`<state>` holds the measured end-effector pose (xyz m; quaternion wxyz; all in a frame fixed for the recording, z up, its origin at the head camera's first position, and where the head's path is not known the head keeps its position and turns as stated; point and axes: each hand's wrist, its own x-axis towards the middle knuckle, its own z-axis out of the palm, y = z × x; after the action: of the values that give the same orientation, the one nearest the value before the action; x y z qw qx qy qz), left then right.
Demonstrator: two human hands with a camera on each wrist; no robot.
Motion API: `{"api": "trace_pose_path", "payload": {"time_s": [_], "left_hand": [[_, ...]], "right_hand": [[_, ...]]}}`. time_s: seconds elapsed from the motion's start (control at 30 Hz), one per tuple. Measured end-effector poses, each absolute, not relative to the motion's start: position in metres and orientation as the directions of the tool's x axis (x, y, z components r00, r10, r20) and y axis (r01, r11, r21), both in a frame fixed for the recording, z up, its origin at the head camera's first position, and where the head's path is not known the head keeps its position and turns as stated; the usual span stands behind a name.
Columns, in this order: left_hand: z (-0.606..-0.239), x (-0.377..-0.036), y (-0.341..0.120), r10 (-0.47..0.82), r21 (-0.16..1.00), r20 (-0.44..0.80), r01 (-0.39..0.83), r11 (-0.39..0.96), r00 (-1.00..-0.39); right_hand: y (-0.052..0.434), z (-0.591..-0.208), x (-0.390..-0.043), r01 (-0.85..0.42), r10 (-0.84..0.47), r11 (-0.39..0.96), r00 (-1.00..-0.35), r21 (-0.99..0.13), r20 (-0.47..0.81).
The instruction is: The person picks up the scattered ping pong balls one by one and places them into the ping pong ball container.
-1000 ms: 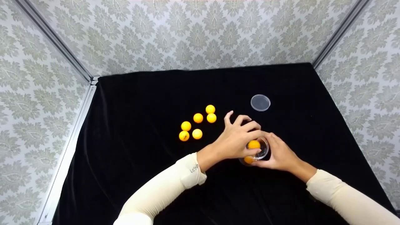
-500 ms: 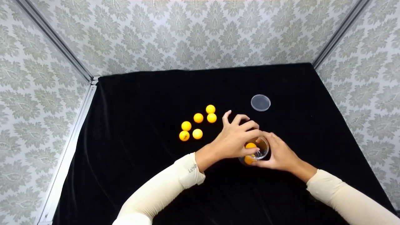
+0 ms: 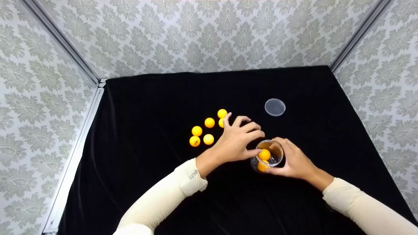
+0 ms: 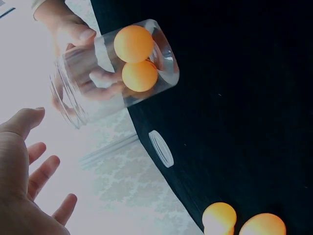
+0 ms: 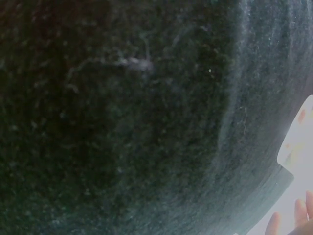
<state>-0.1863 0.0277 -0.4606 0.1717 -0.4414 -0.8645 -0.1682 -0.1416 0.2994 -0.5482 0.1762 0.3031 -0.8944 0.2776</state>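
Observation:
My right hand [image 3: 289, 158] grips a clear plastic jar [image 3: 269, 156] from its right side, tilted, on the black cloth. Two orange balls [image 3: 264, 154] lie inside it, one above the other in the left wrist view [image 4: 133, 43]. There the right hand's fingers [image 4: 78, 34] show through the jar [image 4: 88, 93]. My left hand [image 3: 240, 138] is just left of the jar's mouth with fingers spread and holds nothing; its thumb is close to the rim. In the left wrist view that left hand [image 4: 29, 171] is open, apart from the jar.
Several loose orange balls [image 3: 209, 122] lie on the cloth [image 3: 147, 107] left of my left hand, one partly hidden by its fingers. A clear round lid [image 3: 275, 107] lies flat beyond the jar. Patterned walls enclose the table on three sides.
My left hand has drawn back to the left, off the jar's mouth, and the ball it covered now lies inside. The right hand keeps its hold on the jar.

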Motion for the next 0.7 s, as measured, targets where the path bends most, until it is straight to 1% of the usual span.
{"api": "trace_pose_path", "payload": {"time_s": [0.2, 0.43, 0.7], "left_hand": [[-0.466, -0.193, 0.008, 0.661, 0.170, 0.478, 0.800, 0.576, -0.578], [-0.480, -0.200, -0.023, 0.608, 0.212, 0.458, 0.744, 0.633, -0.648], [-0.499, -0.209, -0.051, 0.547, 0.229, 0.458, 0.687, 0.690, -0.701]], "right_hand": [[0.299, -0.548, -0.141, -0.623, -0.435, 0.666, -0.772, -0.411, 0.464], [0.300, -0.549, -0.140, -0.611, -0.427, 0.670, -0.782, -0.422, 0.454], [0.299, -0.549, -0.139, -0.615, -0.425, 0.675, -0.776, -0.407, 0.466]]}}
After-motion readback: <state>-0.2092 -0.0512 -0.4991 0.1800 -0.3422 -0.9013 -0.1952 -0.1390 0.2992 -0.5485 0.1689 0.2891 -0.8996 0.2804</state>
